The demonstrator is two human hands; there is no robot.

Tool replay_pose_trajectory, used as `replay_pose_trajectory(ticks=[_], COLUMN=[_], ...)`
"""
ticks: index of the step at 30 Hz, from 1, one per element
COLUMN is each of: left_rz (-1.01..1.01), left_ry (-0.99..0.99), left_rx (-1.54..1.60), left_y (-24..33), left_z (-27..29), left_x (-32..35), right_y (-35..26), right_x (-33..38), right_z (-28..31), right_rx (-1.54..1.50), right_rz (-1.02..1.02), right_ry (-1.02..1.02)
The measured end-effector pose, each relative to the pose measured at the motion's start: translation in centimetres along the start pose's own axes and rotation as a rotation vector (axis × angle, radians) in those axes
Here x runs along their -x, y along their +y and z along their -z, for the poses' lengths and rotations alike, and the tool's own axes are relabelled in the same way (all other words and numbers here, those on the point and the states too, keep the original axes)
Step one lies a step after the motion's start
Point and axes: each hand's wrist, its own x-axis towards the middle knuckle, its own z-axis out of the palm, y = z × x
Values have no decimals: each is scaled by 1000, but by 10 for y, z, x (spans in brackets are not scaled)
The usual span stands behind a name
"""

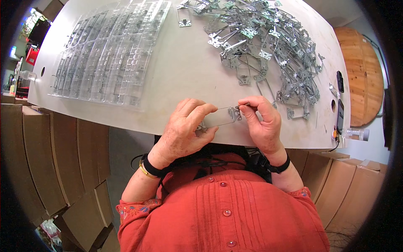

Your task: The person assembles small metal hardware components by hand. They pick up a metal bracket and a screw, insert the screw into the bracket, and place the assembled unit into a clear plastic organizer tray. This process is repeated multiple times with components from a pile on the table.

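Between my hands, just above the table's near edge, is a small metal wire bracket (234, 113) with two thin parallel rods and a flat plate at each end. My left hand (183, 128) grips its left end between thumb and fingers, partly hiding that plate. With thumb and forefinger, my right hand (263, 122) pinches at the right-hand plate. Whether a smaller part sits in that pinch I cannot make out. A large heap of similar metal brackets (268, 42) lies beyond my right hand.
Clear plastic trays (109, 54) filled with metal parts cover the left of the white table (180, 71). One loose bracket (184, 19) lies at the back. A phone (340, 115) and a plastic jar (357, 134) are at the right edge. Cardboard boxes (54, 155) stand below.
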Motion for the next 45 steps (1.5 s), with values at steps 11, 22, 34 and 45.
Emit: replay_pose_trajectory(ticks=[11, 22, 34, 45], left_rz=[2, -9, -25, -30], left_ry=[7, 11, 39, 51], left_rx=[4, 9, 2, 20], left_y=[-1, -1, -3, -5], left_z=[-1, -2, -4, -5], left_x=[2, 1, 3, 4], right_y=[1, -4, -3, -5], right_x=[1, 1, 2, 1], right_z=[-1, 0, 4, 2], right_rx=[-17, -28, 23, 28], right_rz=[5, -25, -37, 3], right_ry=[3, 5, -11, -3])
